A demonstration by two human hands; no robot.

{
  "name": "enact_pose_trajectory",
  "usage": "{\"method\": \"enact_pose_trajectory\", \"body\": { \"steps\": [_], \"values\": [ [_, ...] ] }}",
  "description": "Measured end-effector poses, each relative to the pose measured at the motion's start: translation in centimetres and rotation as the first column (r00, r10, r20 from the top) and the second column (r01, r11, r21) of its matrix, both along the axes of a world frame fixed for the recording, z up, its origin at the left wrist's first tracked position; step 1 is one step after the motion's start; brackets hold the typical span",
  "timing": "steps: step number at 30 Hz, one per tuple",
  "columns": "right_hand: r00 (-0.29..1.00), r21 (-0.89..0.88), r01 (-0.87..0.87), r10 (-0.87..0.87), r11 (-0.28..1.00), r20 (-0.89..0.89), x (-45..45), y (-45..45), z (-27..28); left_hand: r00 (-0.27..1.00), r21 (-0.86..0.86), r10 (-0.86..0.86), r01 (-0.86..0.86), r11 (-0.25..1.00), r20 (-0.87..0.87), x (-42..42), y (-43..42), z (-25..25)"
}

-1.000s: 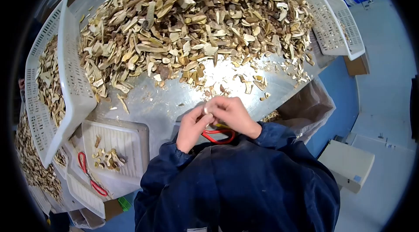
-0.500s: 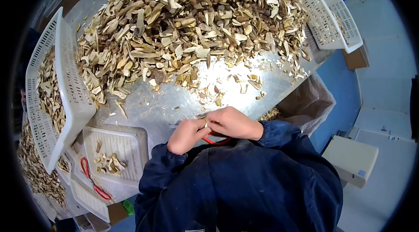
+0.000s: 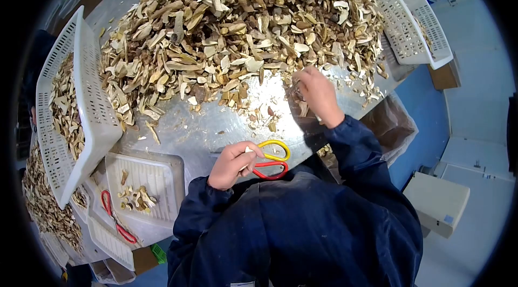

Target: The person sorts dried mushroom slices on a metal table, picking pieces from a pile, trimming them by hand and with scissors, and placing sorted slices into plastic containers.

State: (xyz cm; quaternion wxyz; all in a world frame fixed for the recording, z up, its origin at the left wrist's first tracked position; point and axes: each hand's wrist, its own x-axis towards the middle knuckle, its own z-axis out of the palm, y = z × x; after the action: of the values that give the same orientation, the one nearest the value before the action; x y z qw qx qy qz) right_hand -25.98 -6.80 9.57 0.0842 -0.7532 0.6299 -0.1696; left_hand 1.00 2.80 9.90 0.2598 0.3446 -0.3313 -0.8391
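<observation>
A large heap of dried, sliced pieces covers the far part of the metal table. Near the table's front edge, my left hand is closed around a small whitish piece. Scissors with one yellow and one red handle loop lie against that hand, loops pointing right; their blades are hidden. My right hand is over the near edge of the heap, fingers bent together at the slices; whatever is between its fingertips is too small to make out.
White perforated baskets stand at the left and the right. A shallow tray with some pieces and red-handled scissors are at the lower left. A lined bin stands right of the table; a pale box is beyond.
My right hand has left my left hand and moved up and right to the heap's edge. The yellow loop of the scissors now shows fully. My left hand stays near the table's front edge.
</observation>
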Motion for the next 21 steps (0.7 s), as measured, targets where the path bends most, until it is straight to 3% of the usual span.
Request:
{"method": "enact_pose_trajectory", "body": {
  "steps": [3,6,7,8,9,10,13,14,15,16,17,21],
  "values": [
    [0.993,0.015,-0.049,0.050,0.999,-0.111,-1.4,-1.5,-2.0,0.995,0.065,0.059,-0.054,0.996,-0.080,0.1,0.3,-0.6],
    [0.988,-0.076,-0.081,0.090,0.994,0.122,-2.3,-1.1,-2.4,0.995,0.085,0.086,-0.082,0.993,-0.053,0.0,0.4,-0.5],
    [0.881,0.087,-0.056,0.008,0.995,0.473,-3.1,-1.1,-2.3,0.994,0.108,0.099,-0.093,0.990,-0.052,0.1,0.5,-0.5],
    [0.658,0.248,-0.088,-0.131,0.965,0.741,-4.4,-1.3,-2.2,0.993,0.130,0.110,-0.102,0.986,-0.050,0.3,0.6,-0.6],
    [0.355,0.381,-0.169,-0.304,0.909,0.884,-4.7,-1.4,-1.6,0.991,0.128,0.120,-0.113,0.985,-0.052,0.4,0.6,-0.8],
    [0.045,0.370,-0.197,-0.369,0.908,0.928,-4.6,-1.0,-1.4,0.990,0.126,0.128,-0.121,0.985,-0.054,0.5,0.8,-1.0],
    [0.304,0.554,-0.226,-0.482,0.801,0.821,-4.4,-0.1,-0.3,0.990,0.125,0.127,-0.119,0.985,-0.059,0.5,0.7,-1.1],
    [0.531,0.592,-0.120,-0.452,0.797,0.717,-3.7,0.2,-0.4,0.990,0.126,0.125,-0.117,0.985,-0.061,0.5,0.7,-1.1],
    [0.807,0.362,-0.048,-0.177,0.931,0.564,-3.3,0.7,-2.8,0.991,0.129,0.122,-0.113,0.985,-0.059,0.5,0.7,-1.1],
    [0.937,0.322,0.005,-0.117,0.947,0.330,-2.1,1.4,-1.7,0.991,0.132,0.118,-0.110,0.985,-0.056,0.5,0.7,-1.1],
    [0.996,0.268,0.044,-0.064,0.962,0.068,-0.9,2.0,-0.6,0.992,0.135,0.116,-0.108,0.985,-0.055,0.4,0.6,-1.1],
    [0.998,0.210,-0.027,0.014,0.977,0.061,0.1,2.8,-0.8,0.989,0.132,0.138,-0.129,0.983,-0.061,0.4,0.7,-0.9]
  ]
}}
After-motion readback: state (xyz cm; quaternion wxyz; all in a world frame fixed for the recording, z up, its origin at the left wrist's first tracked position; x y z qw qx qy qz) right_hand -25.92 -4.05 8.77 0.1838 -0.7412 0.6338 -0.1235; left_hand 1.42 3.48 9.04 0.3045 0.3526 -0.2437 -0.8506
